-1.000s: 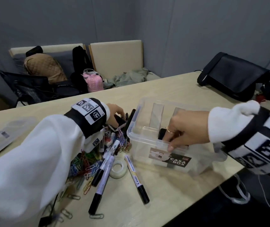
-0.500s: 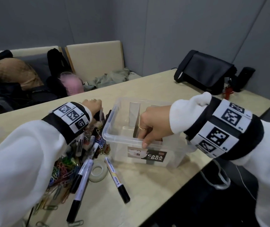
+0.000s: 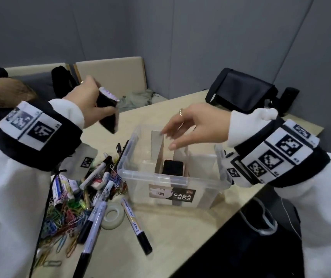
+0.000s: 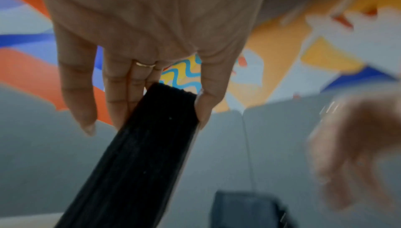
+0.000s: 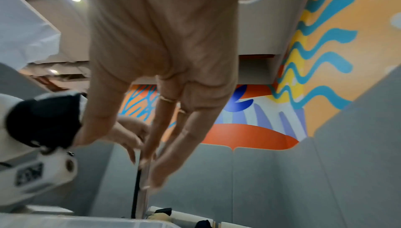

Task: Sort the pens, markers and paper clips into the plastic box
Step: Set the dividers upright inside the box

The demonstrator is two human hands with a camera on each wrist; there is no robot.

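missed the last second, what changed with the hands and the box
The left hand came up from the pile of pens and clips holding a black flat object. The right hand lifted out of the plastic box, fingers now straight and empty. The box, the markers and the tape roll stayed put.

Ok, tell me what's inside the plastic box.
The plastic box holds upright cardboard dividers and one black block standing in the middle compartment. The label and dividers hide the floor, so smaller items cannot be ruled out.
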